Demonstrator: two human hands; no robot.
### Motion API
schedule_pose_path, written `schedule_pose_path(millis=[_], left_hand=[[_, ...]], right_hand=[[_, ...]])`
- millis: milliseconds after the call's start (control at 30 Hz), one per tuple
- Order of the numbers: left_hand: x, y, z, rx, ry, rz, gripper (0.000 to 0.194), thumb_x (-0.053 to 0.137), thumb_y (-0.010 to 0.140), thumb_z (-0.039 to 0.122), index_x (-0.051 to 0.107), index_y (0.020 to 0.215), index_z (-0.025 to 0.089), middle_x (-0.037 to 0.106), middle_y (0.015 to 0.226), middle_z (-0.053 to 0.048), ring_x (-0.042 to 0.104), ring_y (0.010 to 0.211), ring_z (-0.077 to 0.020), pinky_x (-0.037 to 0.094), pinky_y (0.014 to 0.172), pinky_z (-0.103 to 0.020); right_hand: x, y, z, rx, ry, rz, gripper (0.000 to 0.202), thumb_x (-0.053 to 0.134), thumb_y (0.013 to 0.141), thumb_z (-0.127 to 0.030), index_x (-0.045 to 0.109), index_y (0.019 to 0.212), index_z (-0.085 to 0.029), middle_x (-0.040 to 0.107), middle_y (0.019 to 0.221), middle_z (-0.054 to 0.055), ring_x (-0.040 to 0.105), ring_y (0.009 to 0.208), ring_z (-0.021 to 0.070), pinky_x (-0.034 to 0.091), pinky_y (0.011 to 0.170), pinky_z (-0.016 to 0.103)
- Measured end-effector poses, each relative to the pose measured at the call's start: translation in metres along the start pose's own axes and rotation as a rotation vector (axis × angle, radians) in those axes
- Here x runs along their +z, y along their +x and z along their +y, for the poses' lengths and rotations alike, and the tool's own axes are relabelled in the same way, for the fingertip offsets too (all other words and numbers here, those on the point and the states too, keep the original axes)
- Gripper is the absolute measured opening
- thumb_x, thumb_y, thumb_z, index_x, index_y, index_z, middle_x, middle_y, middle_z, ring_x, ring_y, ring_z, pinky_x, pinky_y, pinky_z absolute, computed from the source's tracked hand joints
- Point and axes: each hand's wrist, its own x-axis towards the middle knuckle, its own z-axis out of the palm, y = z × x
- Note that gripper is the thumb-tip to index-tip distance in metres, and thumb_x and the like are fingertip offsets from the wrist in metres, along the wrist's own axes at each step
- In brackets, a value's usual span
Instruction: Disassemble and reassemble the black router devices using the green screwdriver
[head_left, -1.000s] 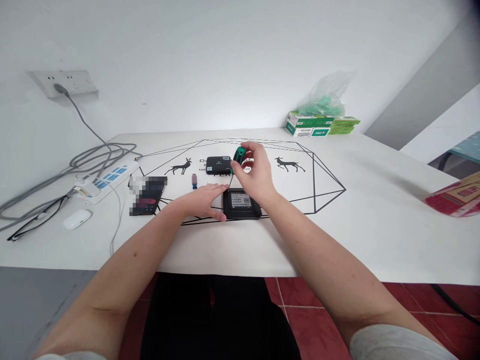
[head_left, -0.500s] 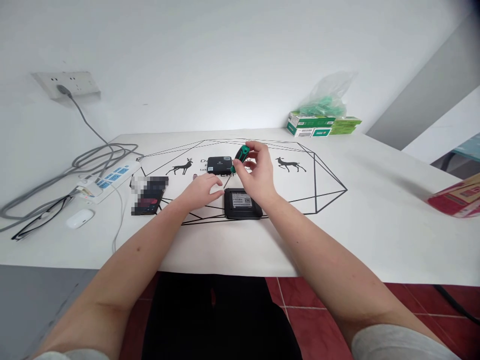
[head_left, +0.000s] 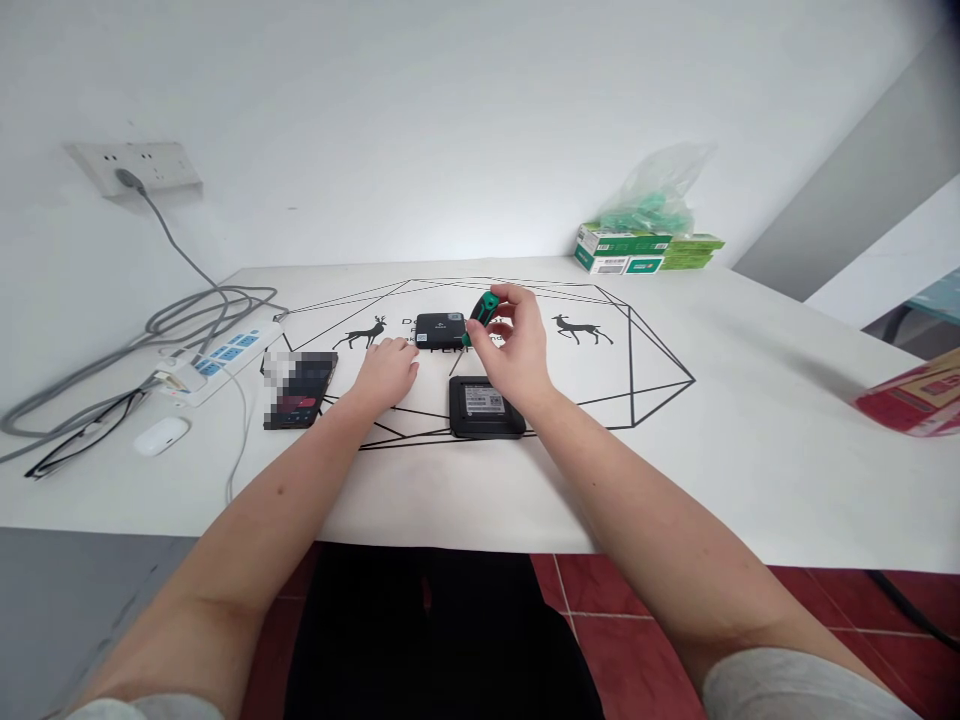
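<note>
My right hand grips a green and black screwdriver. It is tilted, its thin shaft pointing down and left, just above a black square case with a white label that lies on the near side. Behind that lies a second flat black box with small stickers, partly hidden by my right hand. My left hand rests on the mat left of this box, fingers bent down and slightly apart, thumb separate. The fingertips are partly hidden, and nothing shows in them.
At the left are a phone, a white power strip, a white earbud case, glasses and grey cables. Green and white boxes with a plastic bag stand at the back right, a red package far right.
My left hand has moved left and away from the screwdriver tip, covering the spot where a small brownish item lay. My right hand and the screwdriver have stayed almost still.
</note>
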Motion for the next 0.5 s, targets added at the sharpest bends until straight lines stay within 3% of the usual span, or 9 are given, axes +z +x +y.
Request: schedule_pose_path(millis=[133,200,300,400,500], left_hand=[[-0.011,-0.006,0.004,0.016,-0.079,-0.025,0.043,0.043,0.108,0.029,0.07,0.138,0.015,0.07,0.138,-0.02,0.06,0.136,-0.0398,0.044,0.117,-0.059],[-0.016,-0.012,0.01,0.137,-0.222,-0.128,0.052,0.049,0.108,0.046,0.064,0.148,0.015,0.066,0.149,-0.018,0.057,0.143,-0.0374,0.042,0.124,-0.054],[-0.02,-0.02,0.023,0.298,-0.382,-0.335,0.089,0.068,0.095,0.072,0.049,0.164,0.021,0.05,0.169,-0.015,0.045,0.156,-0.0385,0.037,0.13,-0.051],[-0.018,-0.025,0.033,0.33,-0.407,-0.424,0.112,0.082,0.082,0.076,0.04,0.171,0.024,0.034,0.179,-0.015,0.034,0.164,-0.0417,0.035,0.132,-0.053],[-0.015,-0.023,0.039,0.347,-0.385,-0.426,0.111,0.083,0.082,0.072,0.039,0.172,0.024,0.032,0.18,-0.016,0.03,0.165,-0.0434,0.033,0.132,-0.056]], right_hand=[[0.0,0.0,-0.001,-0.014,-0.011,0.002,0.041,0.067,0.095,-0.029,0.051,0.133,-0.031,0.062,0.125,0.008,0.066,0.106,0.0244,0.067,0.081,0.044],[-0.001,0.0,-0.002,-0.023,-0.029,0.006,0.04,0.067,0.095,-0.029,0.052,0.132,-0.031,0.062,0.124,0.008,0.066,0.105,0.0239,0.066,0.079,0.043],[-0.001,0.0,-0.003,-0.033,-0.055,0.01,0.04,0.067,0.093,-0.028,0.053,0.131,-0.03,0.063,0.12,0.008,0.065,0.1,0.0232,0.064,0.078,0.043],[-0.001,-0.001,-0.005,-0.049,-0.068,0.006,0.039,0.067,0.092,-0.029,0.055,0.129,-0.029,0.063,0.115,0.006,0.064,0.096,0.0224,0.062,0.077,0.043],[0.0,-0.003,-0.008,-0.071,-0.072,-0.031,0.039,0.068,0.091,-0.029,0.056,0.128,-0.03,0.064,0.111,0.005,0.063,0.092,0.0218,0.062,0.076,0.042]])
